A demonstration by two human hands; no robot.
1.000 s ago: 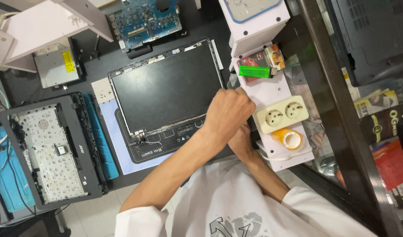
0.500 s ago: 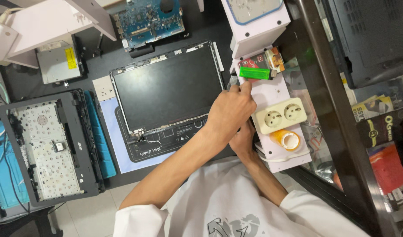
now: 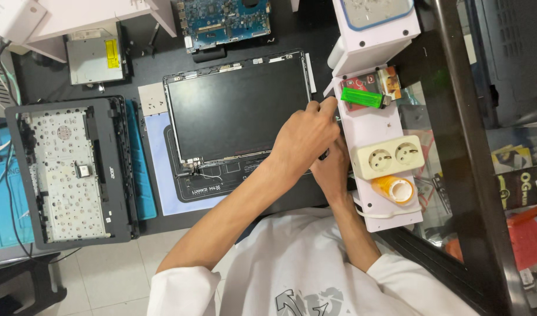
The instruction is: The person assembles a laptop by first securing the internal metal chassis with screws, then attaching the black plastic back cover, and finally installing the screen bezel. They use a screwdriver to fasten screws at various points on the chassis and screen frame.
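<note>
Two hands on the right edge of the bare laptop screen panel [image 3: 236, 108], which lies flat on a work mat [image 3: 163, 175] on the dark counter [image 3: 292, 26]. Left hand [image 3: 303, 137] is curled over the panel's right rim, fingertips [image 3: 324, 106] pinched near the upper right corner; looks like it grips something small there, but I cannot tell what. Right hand [image 3: 332, 169] sits under and behind the left, mostly hidden; a dark bit shows between them, possibly a tool, and how far that hand is closed cannot be read. Panel lies face-up on the mat, presumably so it stays put and unscratched; loose thin cables [image 3: 201, 172] trail from its lower left hinge area. Just right of the hands, a white shelf strip [image 3: 385, 123] keeps small stuff within reach: green lighter [image 3: 362, 98] beside a small red pack [image 3: 370, 82], a beige double socket [image 3: 388, 157], a roll of amber tape [image 3: 394, 188]. A shallow tray with blue rim [image 3: 376, 11] sits at the top of it; its contents are too small to identify. Left of the panel: the keyboard frame [image 3: 69, 169] lying underside-up, a silver optical drive [image 3: 93, 58], a blue circuit board [image 3: 224, 20] above, parked well apart from the panel.
</note>
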